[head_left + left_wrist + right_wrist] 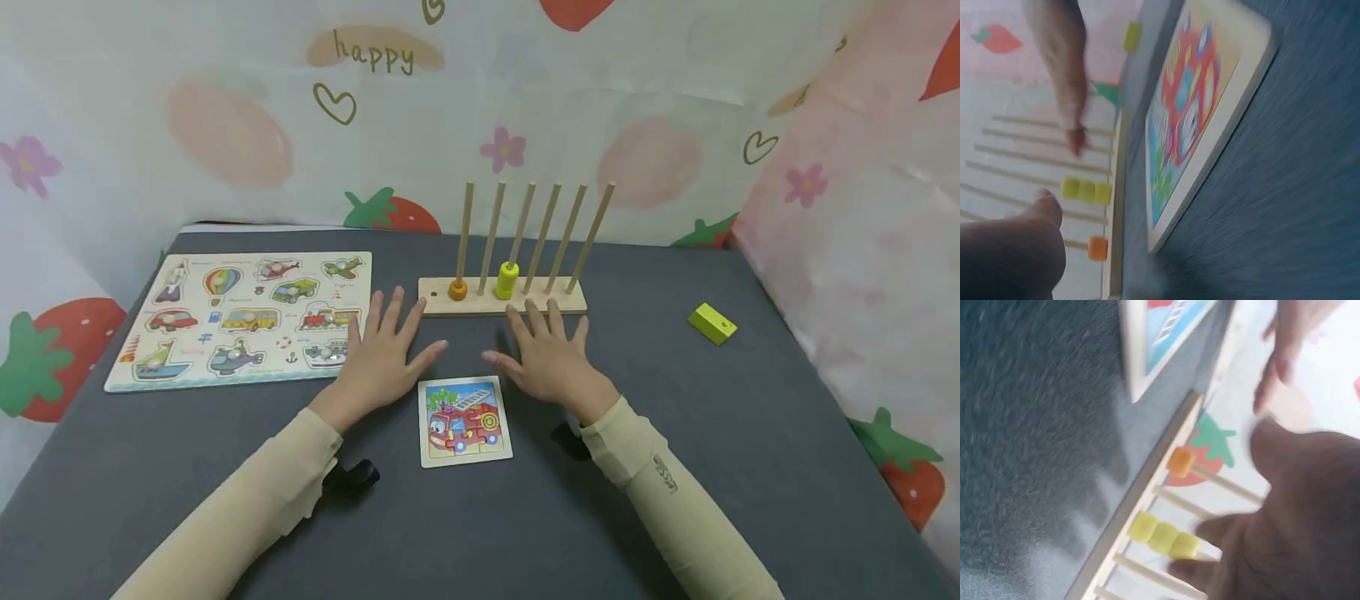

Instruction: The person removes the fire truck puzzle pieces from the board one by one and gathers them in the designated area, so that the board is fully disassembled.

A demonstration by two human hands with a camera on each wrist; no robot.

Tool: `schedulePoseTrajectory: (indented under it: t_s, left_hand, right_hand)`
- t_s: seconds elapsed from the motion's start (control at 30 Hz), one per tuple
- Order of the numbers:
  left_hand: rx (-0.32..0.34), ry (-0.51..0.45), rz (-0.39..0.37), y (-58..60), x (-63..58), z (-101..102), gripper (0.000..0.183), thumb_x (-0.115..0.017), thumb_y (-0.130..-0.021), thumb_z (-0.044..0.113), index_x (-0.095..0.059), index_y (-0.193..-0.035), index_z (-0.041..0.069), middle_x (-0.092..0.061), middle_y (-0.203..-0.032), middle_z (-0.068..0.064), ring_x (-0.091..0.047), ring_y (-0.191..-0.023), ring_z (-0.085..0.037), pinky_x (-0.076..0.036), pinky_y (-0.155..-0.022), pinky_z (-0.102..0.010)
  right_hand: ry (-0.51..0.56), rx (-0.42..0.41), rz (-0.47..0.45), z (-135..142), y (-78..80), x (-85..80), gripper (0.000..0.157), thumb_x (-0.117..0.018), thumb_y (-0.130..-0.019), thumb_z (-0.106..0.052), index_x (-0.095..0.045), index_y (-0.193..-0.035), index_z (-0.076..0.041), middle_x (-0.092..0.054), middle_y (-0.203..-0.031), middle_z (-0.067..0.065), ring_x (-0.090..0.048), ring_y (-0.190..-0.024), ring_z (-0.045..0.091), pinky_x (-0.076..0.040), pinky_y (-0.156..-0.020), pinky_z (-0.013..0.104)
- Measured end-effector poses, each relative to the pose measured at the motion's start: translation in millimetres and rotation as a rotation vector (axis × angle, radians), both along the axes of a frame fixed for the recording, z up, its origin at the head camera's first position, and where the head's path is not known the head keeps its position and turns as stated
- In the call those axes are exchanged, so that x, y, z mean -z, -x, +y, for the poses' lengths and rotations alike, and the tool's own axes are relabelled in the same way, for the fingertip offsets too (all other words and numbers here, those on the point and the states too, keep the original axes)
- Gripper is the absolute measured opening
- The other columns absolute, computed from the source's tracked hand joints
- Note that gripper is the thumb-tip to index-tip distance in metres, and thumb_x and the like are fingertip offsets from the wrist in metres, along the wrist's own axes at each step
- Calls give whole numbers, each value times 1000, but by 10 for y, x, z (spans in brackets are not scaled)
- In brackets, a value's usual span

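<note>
My left hand [378, 362] has its fingers spread, near the right edge of a vehicle puzzle board [292, 287]. My right hand [555, 367] is spread too, in front of a wooden peg rack [435, 307]. Nothing is held by either hand. One orange bead [457, 290] sits on the rack's leftmost peg, and yellow beads [507, 282] are stacked on the third. Between the wrists lies a small square fire-engine puzzle [465, 422] with its picture filled in. Both wrist views are blurred; the left one shows three yellow beads [1087, 190] on one peg.
A yellow block [712, 323] lies alone at the right of the dark grey table [750, 467]. Behind the table hangs a cloth [525, 83] printed with strawberries and flowers. Dark straps [351, 478] show at the wrists.
</note>
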State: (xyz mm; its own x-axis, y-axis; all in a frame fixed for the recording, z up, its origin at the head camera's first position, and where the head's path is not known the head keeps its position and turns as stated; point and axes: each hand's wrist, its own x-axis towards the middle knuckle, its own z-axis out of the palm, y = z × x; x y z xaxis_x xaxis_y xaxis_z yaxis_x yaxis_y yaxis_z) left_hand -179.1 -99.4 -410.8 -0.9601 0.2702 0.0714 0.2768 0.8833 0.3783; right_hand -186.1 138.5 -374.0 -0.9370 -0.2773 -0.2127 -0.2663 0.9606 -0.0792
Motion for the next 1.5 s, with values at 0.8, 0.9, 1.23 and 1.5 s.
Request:
schedulePoseTrajectory:
  t_s: [0.8,0.9,1.23,1.5]
  left_hand:
    - [343,-29,145,-667,452,-47,91,-52,-81,75,-26,-152,25,-27,-156,-6,-20,-145,-28,-14,-112,-57]
    - [336,-40,139,-666,451,-47,91,-53,-80,74,-28,-152,24,-29,-155,-7,-22,-144,-28,-16,-112,-57]
    - [315,-38,138,-653,453,-45,90,-55,-78,74,-34,-149,24,-33,-152,-7,-25,-143,-29,-18,-111,-58]
    - [331,-10,129,-655,457,-43,84,-52,-79,76,-37,-148,29,-32,-153,-7,-22,-144,-29,-16,-111,-58]
  right_hand:
    - [382,-268,-61,26,-257,191,39,-77,-82,-25,-62,-114,-8,-54,-99,7,-47,-86,19,-44,-72,32]
    - [407,-238,-68,0,-277,202,37,-76,-83,-23,-63,-113,-7,-54,-98,7,-50,-85,19,-45,-71,31]
    - [447,-180,-34,-53,-313,245,28,-71,-87,-20,-62,-110,-7,-54,-93,6,-48,-74,14,-42,-62,27]
    - [470,-164,-34,-58,-289,304,19,-68,-90,-19,-61,-105,-9,-51,-91,6,-46,-73,14,-40,-62,28]
